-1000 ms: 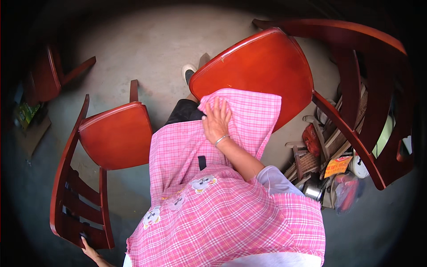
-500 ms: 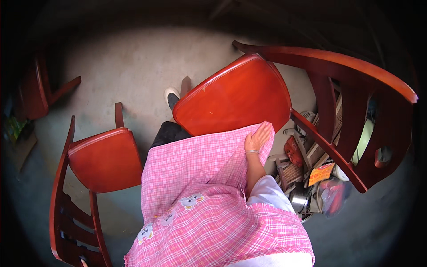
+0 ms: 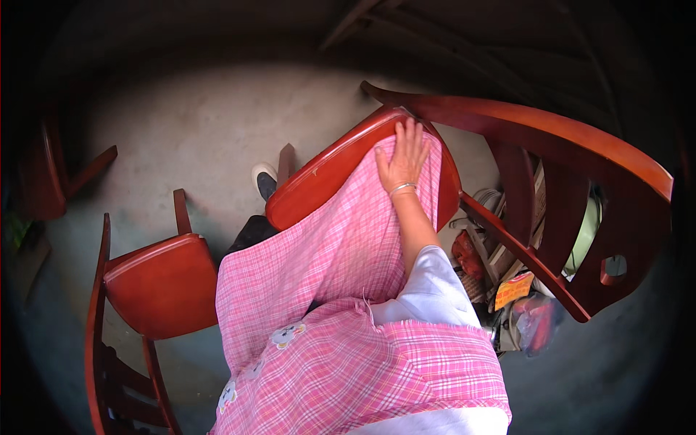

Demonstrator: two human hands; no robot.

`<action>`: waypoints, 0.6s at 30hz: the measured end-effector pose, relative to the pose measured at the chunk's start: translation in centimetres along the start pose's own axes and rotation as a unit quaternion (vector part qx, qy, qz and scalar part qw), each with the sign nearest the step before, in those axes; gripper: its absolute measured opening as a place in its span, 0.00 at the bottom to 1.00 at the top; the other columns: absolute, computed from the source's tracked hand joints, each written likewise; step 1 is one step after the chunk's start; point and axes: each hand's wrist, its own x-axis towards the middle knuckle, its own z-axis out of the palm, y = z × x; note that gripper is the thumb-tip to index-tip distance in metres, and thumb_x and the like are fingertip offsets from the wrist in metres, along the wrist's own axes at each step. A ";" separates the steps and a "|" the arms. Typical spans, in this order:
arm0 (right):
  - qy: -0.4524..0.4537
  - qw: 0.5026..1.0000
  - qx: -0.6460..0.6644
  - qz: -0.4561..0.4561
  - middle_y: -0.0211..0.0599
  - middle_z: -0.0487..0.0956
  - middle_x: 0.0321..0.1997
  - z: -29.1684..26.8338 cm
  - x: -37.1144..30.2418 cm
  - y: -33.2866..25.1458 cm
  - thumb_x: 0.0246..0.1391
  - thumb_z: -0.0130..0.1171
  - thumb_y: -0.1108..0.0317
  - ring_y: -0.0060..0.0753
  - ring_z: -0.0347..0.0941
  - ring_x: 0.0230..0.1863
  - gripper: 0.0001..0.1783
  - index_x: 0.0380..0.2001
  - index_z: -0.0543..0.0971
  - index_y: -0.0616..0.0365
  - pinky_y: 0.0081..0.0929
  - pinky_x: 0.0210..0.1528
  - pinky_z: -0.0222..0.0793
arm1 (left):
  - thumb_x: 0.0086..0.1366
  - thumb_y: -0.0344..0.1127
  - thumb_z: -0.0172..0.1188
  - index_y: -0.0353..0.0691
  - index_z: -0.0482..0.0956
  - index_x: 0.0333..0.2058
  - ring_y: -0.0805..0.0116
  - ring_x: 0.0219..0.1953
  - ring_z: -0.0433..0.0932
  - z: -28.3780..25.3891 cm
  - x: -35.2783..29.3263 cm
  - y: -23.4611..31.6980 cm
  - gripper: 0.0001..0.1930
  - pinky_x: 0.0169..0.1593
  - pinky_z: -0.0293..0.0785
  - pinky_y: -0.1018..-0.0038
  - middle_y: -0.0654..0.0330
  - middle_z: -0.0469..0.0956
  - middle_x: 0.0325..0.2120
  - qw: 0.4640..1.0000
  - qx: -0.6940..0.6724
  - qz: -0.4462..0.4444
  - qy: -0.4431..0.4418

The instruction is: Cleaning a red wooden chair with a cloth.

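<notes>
Fingers [image 3: 418, 138] of the right hand [image 3: 401, 168] lay straight and slightly parted, flat on a pink plaid apron [image 3: 348, 225] and curled round nothing, over the seat of the large red chair [image 3: 306, 190], close to the corner where that seat met its backrest [image 3: 536, 127]. The apron's loose skirt was drawn up across the seat, leaving the chair's left part bare. It looked light, soft and limp, apt to crease and slide on the glossy wood, so a flat palm near its edge, or a bunched hem, seemed the best hold. The chair itself looked stiff, fairly heavy and smooth; its top rail or seat rim would have offered the surest grip. A bracelet [image 3: 403, 187] circled the wrist above the chair's seat. The left hand was out of view, so its fingers could not be judged. Just beside the chair's left rim showed a shoe [image 3: 265, 181]; well left of the chair stood a second red chair [image 3: 159, 286]. Right of the chair's seat, partly behind its backrest, lay a jumble with an orange packet [image 3: 513, 290].
</notes>
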 end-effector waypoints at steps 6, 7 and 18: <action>0.036 0.976 -0.020 0.215 0.49 0.41 0.70 1.9 -9.4 4.1 0.54 0.45 0.51 0.50 0.30 0.71 0.39 0.64 0.49 0.60 0.51 0.67 0.22 | 0.51 0.45 0.66 0.27 0.74 0.42 0.59 0.36 0.74 -0.4 -1.1 1.0 0.27 0.42 0.72 0.67 0.47 0.76 0.38 0.999 -0.010 -0.042 0.016; 0.031 0.963 -0.020 0.269 0.50 0.39 0.70 2.1 -10.4 3.6 0.55 0.43 0.51 0.50 0.29 0.71 0.39 0.64 0.48 0.60 0.50 0.67 0.22 | 0.51 0.46 0.66 0.27 0.74 0.43 0.58 0.36 0.74 -0.1 -1.1 1.3 0.28 0.43 0.72 0.67 0.46 0.76 0.38 0.999 -0.011 -0.049 0.019; -0.203 0.964 0.077 -0.156 0.50 0.49 0.67 4.5 -16.9 -8.5 0.50 0.52 0.47 0.55 0.37 0.69 0.36 0.59 0.62 0.55 0.58 0.66 0.31 | 0.50 0.50 0.66 0.29 0.69 0.51 0.55 0.42 0.73 0.4 -2.6 2.9 0.36 0.50 0.70 0.66 0.45 0.72 0.47 0.997 0.002 -0.073 0.009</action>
